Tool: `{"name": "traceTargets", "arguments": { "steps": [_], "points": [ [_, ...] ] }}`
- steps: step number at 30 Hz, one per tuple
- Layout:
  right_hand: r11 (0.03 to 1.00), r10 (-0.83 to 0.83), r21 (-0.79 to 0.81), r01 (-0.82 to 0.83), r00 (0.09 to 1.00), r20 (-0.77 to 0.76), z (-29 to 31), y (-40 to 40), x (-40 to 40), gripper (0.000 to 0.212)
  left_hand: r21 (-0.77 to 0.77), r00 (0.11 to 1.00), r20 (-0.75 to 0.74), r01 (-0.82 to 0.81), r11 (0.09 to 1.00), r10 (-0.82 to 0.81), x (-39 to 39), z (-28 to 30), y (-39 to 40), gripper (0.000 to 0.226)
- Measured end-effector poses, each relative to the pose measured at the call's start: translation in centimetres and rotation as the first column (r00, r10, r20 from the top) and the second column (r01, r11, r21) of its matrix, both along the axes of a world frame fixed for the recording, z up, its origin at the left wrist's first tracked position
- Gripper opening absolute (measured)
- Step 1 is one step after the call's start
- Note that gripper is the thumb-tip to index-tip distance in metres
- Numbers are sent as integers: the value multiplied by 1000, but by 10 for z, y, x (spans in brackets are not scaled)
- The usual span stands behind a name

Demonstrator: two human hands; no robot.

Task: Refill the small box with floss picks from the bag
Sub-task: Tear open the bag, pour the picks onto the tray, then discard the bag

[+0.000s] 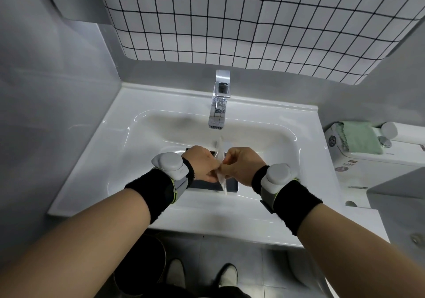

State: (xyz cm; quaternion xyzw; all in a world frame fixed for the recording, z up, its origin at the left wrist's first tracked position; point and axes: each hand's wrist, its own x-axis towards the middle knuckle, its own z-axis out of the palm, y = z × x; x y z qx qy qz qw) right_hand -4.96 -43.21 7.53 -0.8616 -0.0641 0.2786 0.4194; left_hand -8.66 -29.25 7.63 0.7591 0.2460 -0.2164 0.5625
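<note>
White sink [96,159], tiled wall behind | clear bag [221,159] held above dark tray [231,186] at basin's front | left hand [202,164], right hand [241,163] fingers pinched on bag | judged light, limp, slippery; best gripped at mouth edges.

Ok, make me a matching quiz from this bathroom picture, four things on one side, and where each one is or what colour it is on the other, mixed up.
Things:
1. clear bag
2. faucet
3. green cloth
4. dark tray

Descriptions:
A. chrome, at the back edge of the sink
B. pinched between left hand and right hand
C. lying in the basin under the hands
D. off to the right, beside the sink

Pairs: 1-B, 2-A, 3-D, 4-C
</note>
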Motion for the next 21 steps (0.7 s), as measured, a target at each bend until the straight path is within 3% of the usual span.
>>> {"name": "traceTargets", "arguments": {
  "steps": [10,14,18,21],
  "points": [
    [994,-105,34,105,994,-14,-1,7,-4,26,38,992,111,-56,998,51,-4,-7,4,17],
    [993,-122,7,122,992,26,-4,8,-6,25,185,986,163,-72,980,42,-6,-5,1,17],
    [977,-208,51,207,978,8,-7,5,0,14,40,985,105,-143,989,138,-6,-3,5,6],
    [994,-100,-37,101,995,19,0,6,0,11,31,991,121,-65,997,61,-8,-2,3,6]
  ]
}}
